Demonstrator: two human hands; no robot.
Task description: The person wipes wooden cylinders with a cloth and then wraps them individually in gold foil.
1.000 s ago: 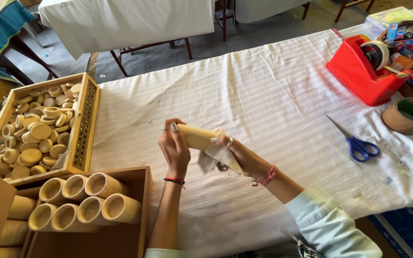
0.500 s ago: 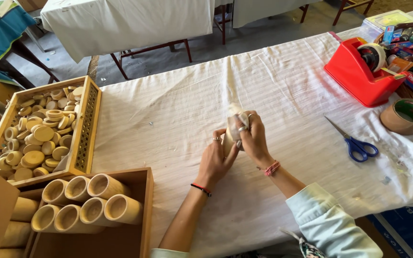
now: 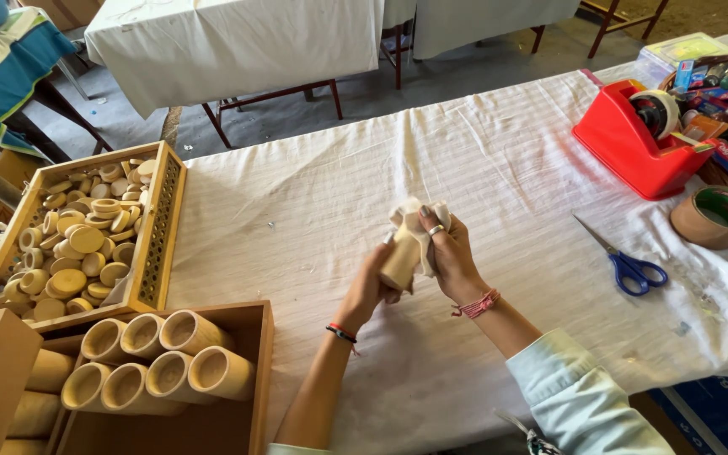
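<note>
A: Obs. 1, hands. What does each one hold?

B: Left hand (image 3: pixel 370 285) is wrapped around the lower part of a pale wooden tube (image 3: pixel 400 261), held roughly upright above the middle of the table. Right hand (image 3: pixel 448 253) presses a white cloth (image 3: pixel 414 221) over the tube's upper end; the fingers are closed on the cloth, and a ring shows on one finger. The two hands are together, both clamped on the same piece.

A: Wrists?

B: A red-and-black band on the left wrist, a pink thread band on the right. A light blue sleeve covers the right forearm.

A: Surface?

B: A white striped tablecloth (image 3: pixel 313 211), creased, under the hands.

A: Obs. 2, left side of the table.

B: A wooden crate (image 3: pixel 254 371) at the near edge holds more tubes of the same kind, lying with open ends up-facing toward the camera. Beyond it, a wooden tray (image 3: pixel 162 227) with a perforated side is full of small round wooden caps (image 3: pixel 77 244).

A: Right side?

B: Blue-handled scissors (image 3: pixel 629 265) lie near the right hand, apart from it. Farther off, a red tape dispenser (image 3: pixel 634 143) and a roll of brown tape (image 3: pixel 718 216), just beside each other.
</note>
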